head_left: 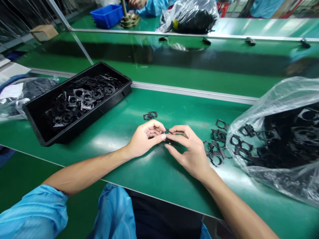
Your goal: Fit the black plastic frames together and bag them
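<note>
Both hands meet over the green table, their fingertips pinching one small black plastic part (167,140) that is mostly covered by the fingers. My left hand (147,137) grips it from the left between thumb and curled fingers. From the other side my right hand (190,151) holds it with thumb and fingertips. Just beyond the left hand lie a couple of flat black frames with round holes (150,115), overlapping each other. A loose pile of similar black frames (216,146) is spread to the right of my right hand.
At the left stands a black tray (119,96) holding many black frames. A clear plastic bag (239,122) full of such parts lies open at the right. Behind a metal rail (189,92) runs another green surface, with a blue bin (107,16) and a co-worker's blue sleeve (154,7) farther back.
</note>
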Tool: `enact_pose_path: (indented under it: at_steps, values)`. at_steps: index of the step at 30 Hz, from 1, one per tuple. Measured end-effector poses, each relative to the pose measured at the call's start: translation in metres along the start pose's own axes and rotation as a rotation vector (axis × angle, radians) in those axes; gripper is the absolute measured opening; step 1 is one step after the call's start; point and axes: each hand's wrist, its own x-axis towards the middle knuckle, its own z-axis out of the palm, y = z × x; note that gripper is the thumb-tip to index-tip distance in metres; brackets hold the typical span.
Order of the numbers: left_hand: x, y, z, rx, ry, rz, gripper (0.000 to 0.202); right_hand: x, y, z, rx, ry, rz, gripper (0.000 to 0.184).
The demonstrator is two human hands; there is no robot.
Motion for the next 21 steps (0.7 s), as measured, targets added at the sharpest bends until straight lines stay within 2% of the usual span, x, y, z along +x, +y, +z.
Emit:
enact_pose_path:
  at_steps: [2,5,8,12,16,21]
  values:
    - [-0.001,0.0,-0.001,0.106,0.008,0.081,0.022,0.001,0.0,-0.001,0.029,-0.025,0.021,0.021]
    - [-0.004,0.002,-0.003,0.295,-0.018,0.252,0.011,0.002,-0.002,-0.003,0.077,0.036,0.134,0.024]
    - [-0.007,0.004,-0.004,0.434,-0.027,0.431,0.013,0.003,-0.004,-0.004,0.088,-0.003,0.177,0.017]
    - [-0.007,0.006,-0.005,0.516,0.05,0.603,0.01,0.003,-0.007,-0.004,0.183,-0.049,0.192,0.009]
    - [-0.004,0.009,-0.006,0.573,0.094,0.715,0.007,0.003,-0.01,-0.002,0.253,-0.053,0.168,0.008]
    - [-0.005,0.012,-0.006,0.621,0.127,0.764,0.005,0.002,-0.011,-0.002,0.246,-0.055,0.148,0.009]
